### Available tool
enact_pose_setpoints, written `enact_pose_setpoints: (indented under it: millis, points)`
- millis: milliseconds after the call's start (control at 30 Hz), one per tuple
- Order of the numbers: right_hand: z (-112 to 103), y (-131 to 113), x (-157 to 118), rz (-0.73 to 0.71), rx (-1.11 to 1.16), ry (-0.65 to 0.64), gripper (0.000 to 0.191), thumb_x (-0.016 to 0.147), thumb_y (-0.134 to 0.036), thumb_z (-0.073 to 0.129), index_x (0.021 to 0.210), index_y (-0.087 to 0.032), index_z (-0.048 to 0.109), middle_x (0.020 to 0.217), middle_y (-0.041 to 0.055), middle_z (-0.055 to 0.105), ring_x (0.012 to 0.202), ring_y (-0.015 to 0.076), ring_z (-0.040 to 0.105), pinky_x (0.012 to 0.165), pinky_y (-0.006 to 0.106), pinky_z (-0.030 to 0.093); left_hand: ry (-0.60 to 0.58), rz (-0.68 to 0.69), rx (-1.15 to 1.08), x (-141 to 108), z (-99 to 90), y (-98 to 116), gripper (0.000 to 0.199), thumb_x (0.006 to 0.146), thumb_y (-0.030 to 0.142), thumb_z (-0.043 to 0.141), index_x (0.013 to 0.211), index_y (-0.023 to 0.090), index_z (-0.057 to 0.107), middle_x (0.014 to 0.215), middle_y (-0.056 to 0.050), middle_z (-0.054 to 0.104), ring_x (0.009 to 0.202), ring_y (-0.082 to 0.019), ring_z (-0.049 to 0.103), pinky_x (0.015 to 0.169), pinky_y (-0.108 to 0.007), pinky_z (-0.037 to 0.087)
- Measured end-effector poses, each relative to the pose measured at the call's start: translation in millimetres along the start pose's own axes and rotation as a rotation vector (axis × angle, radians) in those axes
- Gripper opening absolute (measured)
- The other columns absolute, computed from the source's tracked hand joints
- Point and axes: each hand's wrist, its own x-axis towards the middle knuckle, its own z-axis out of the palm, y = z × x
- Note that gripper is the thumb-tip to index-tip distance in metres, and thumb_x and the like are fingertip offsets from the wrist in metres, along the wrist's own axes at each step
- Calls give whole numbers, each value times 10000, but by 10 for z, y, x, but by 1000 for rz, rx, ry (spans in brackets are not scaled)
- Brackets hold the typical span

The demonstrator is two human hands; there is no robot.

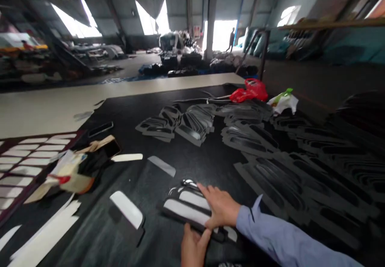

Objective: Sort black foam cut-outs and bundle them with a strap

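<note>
so we've got our right hand (221, 207) spread over a small pile of black-and-white pieces (183, 211), fingers across the far side and thumb on the near side, grasping it; our left hand (194, 246) is at the near edge with thumb and a finger bent towards it; we can't tell if those two are pinching a piece or just touching. the pile sits on the dark sheet (96, 237); one loose white-faced piece (127, 209) lies left of it, a grey strip (161, 166) lies beyond, and grey-edged cutouts (192, 127) are further off.

what could bite us, we reckon: the pieces look slick and overlap unevenly, so a hard push from our right thumb might fan them out; if our left fingertips catch just one edge, that layer could slide or crease; and a low sleeve (264, 229) might drag the nearest bits askew.
</note>
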Motion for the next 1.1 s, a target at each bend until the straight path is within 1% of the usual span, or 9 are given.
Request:
enact_pose_setpoints:
  millis: [167,300,400,500,633,767,833,933,1100]
  points:
    - [-67,-44,-20,16,-17,-44,1105,503,-374,717,1427,-189,140,1180,133,471,1039,310,461,868,410,366,-41,266,296,-85,-427,-44,336,645,451,684,827,176,621,521,2,546,538,-191,550,541,-278,417]
    - [-81,-111,-25,18,-56,-36,1078,520,-346,709,1425,-175,149,1184,140,475,1034,308,458,855,405,374,177,834,607,-12,-798,281,504,715,399,637,1171,207,542,1153,-136,579,1112,-300,500,950,-421,371]
    - [-59,-165,-37,15,-108,-17,1060,518,-323,715,1418,-171,175,1183,146,481,1015,317,465,827,410,393,51,1109,901,232,-904,659,851,618,377,723,1352,213,324,1427,-143,311,1325,-349,217,1065,-528,180]
    - [-10,-247,-99,-15,-175,26,990,547,-291,691,1406,-176,212,1175,154,493,985,326,480,796,428,411,-203,1117,1110,505,-874,959,1090,485,469,776,1386,178,235,1470,-163,204,1351,-369,101,1079,-556,90]
    - [92,-423,-241,-10,-262,96,944,585,-235,672,1406,-169,210,1192,176,500,1006,337,490,821,461,412,-466,1096,1205,625,-832,1046,1166,443,555,751,1396,193,185,1424,-122,329,1344,-331,159,1095,-540,41]
    - [290,-572,-338,48,-346,89,886,610,-195,681,1391,-158,264,1226,226,497,1049,378,504,830,490,425,-524,1082,1233,470,-897,863,931,570,451,706,1355,178,288,1328,-106,455,1256,-283,345,1115,-483,84]
    - [407,-599,-367,37,-371,66,854,622,-169,673,1384,-191,287,1253,228,488,1067,392,506,824,499,435,-545,1074,1252,383,-919,759,776,657,379,641,1332,156,330,1349,-119,432,1272,-280,326,1116,-472,108]
    - [505,-577,-428,21,-303,62,849,629,-210,684,1382,-192,291,1270,217,486,1087,389,503,859,504,424,-560,1023,1256,326,-880,702,853,636,328,653,1363,119,259,1436,-149,295,1331,-307,207,1108,-480,142]
    - [269,-342,-445,18,3,39,696,681,-390,651,1294,-158,417,1273,157,503,1124,326,487,938,435,385,-627,994,1196,369,-783,888,859,562,330,724,1307,130,346,1264,-127,488,1150,-283,433,1044,-429,285]
